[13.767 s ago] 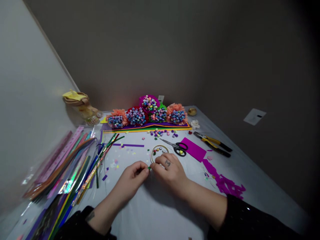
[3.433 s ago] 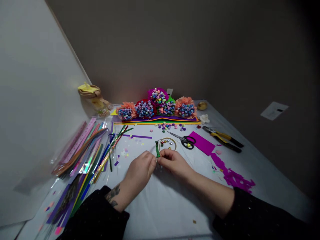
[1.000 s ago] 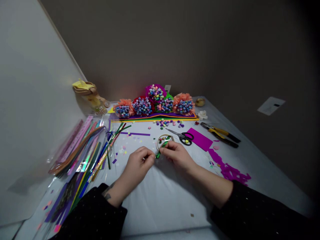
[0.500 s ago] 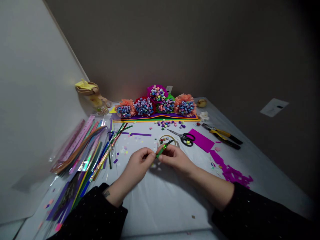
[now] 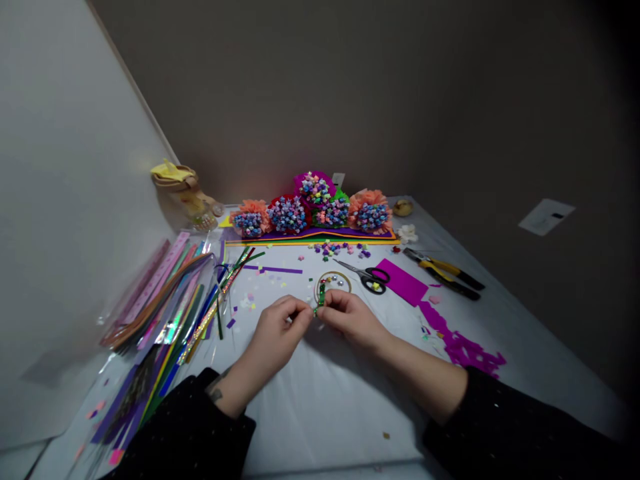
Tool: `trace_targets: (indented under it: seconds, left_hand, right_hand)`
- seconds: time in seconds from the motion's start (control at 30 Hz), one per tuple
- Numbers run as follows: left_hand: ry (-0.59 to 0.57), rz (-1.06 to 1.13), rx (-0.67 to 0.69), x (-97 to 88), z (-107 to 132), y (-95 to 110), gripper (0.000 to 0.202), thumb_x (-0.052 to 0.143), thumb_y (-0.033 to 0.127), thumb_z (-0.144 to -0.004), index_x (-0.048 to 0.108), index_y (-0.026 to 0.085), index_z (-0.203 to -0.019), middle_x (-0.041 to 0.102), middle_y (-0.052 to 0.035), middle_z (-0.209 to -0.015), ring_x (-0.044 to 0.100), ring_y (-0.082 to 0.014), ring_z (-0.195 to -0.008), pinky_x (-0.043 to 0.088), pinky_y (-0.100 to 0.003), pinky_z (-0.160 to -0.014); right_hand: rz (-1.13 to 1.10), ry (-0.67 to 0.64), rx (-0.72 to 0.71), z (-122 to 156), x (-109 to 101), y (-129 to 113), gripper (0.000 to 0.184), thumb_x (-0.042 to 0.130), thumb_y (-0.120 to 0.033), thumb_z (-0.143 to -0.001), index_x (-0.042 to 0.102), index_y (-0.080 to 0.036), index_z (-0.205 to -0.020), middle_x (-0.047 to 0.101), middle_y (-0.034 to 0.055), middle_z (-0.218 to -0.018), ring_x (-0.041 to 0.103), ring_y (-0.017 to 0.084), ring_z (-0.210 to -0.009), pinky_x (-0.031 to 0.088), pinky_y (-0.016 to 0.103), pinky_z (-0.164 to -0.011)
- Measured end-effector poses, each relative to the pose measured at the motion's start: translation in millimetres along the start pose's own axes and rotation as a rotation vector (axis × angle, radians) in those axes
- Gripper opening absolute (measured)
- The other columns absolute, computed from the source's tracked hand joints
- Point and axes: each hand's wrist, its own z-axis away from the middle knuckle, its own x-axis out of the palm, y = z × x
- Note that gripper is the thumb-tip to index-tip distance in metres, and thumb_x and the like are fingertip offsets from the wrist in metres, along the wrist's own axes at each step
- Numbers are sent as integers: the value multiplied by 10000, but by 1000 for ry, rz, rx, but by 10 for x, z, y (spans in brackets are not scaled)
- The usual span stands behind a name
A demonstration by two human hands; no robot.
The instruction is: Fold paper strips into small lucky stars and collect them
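Observation:
A shiny green paper strip (image 5: 321, 295) is pinched between my two hands over the white table. My left hand (image 5: 281, 331) is closed, thumb and forefinger meeting at the strip's lower end. Closed as well, my right hand (image 5: 354, 319) grips the strip from the right, and its free part points up and away. Just behind the fingers lies a round gold-rimmed dish or ring (image 5: 349, 279) with several small shiny folded stars (image 5: 335, 278) in it. Black-handled scissors (image 5: 367, 273) rest to the right of the ring.
Bundled paper strips (image 5: 200, 313) lie at left. Bouquets of tiny stars (image 5: 287, 215) stand at the back on coloured sheets, with loose stars (image 5: 340, 250) before them. A magenta paper (image 5: 403, 281), magenta shreds (image 5: 473, 353) and yellow-black pliers (image 5: 445, 272) lie at right.
The green strip has swung from leaning right to nearly upright, and less of it shows. My hands stay in almost the same place.

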Motion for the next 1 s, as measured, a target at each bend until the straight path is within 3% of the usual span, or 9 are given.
trace_targets:
  seconds: [0.2, 0.5, 0.73, 1.0]
  left_hand:
    - [20, -102, 92, 8, 15, -22, 126, 527, 177, -810, 632, 166, -741, 614, -20, -738, 560, -134, -687, 413, -232, -602]
    - [-50, -41, 88, 12, 11, -38, 156, 497, 88, -754, 585, 163, -649, 568, 9, -682, 525, -118, -664, 394, -230, -629]
    - [-66, -59, 40, 13, -3, -32, 139, 480, 117, -762, 561, 169, -662, 562, 6, -685, 523, -127, -671, 395, -233, -632]
    - [43, -37, -14, 23, -2, -56, 156, 471, 234, -833, 531, 173, -703, 553, -1, -695, 521, -141, -672, 401, -237, -602]
  right_hand:
    - [57, -10, -1, 1, 0, 3, 239, 644, -332, -670, 466, -182, -616, 414, -64, -523, 319, 77, -471, 235, 218, -469]
    - [33, 29, -9, -3, -6, 29, 195, 622, -311, -687, 482, -183, -643, 391, -72, -495, 298, 75, -445, 215, 219, -447]
    - [14, 45, -15, -6, -10, 26, 235, 650, -340, -695, 491, -174, -644, 398, -65, -521, 296, 71, -457, 222, 216, -452]
    - [-13, -71, 22, 3, 34, 56, 258, 691, -340, -663, 499, -170, -693, 446, -59, -555, 340, 70, -467, 264, 212, -470]
